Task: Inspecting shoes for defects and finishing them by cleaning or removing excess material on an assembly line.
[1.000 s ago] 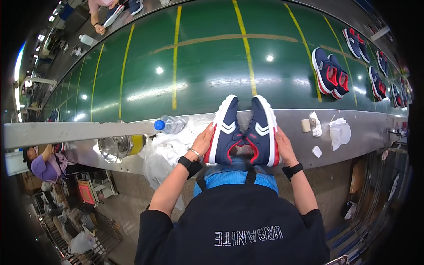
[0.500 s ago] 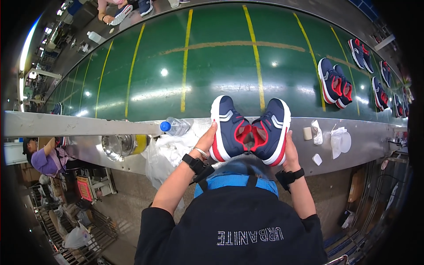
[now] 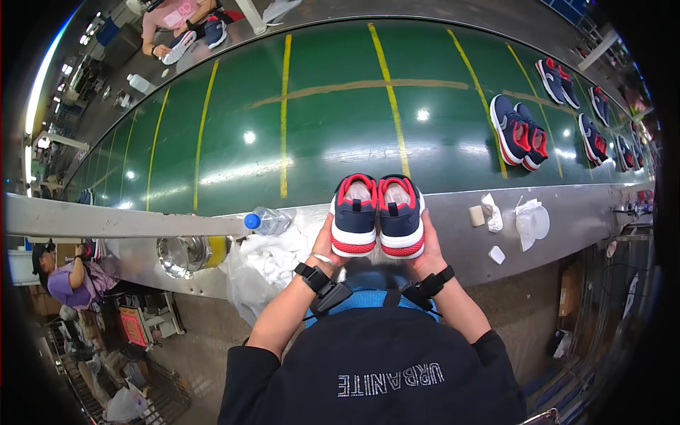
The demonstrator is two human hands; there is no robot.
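Observation:
Two navy sneakers with red collars and white-and-red soles are held side by side, heels toward me, above the metal ledge. My left hand [image 3: 327, 244] is closed round the outer side of the left sneaker [image 3: 354, 216]. Around the right sneaker [image 3: 401, 216] my right hand [image 3: 429, 248] is closed in the same way. The toes are hidden behind the raised heels. Pale paper or lining shows inside both openings. Each of my wrists carries a black strapped device.
A green conveyor belt [image 3: 333, 127] with yellow lines runs across, bearing several sneaker pairs [image 3: 519, 133] at right. On the ledge are a blue-capped bottle [image 3: 268, 222], white plastic bags [image 3: 265, 258], a metal bowl [image 3: 177, 256] and small white blocks [image 3: 496, 254]. Another person [image 3: 177, 21] handles sneakers across the belt.
Both sneakers have turned from toes splayed outward to parallel, heels toward me, and have drawn closer together. The view has shifted slightly, and the pairs on the belt appear farther left.

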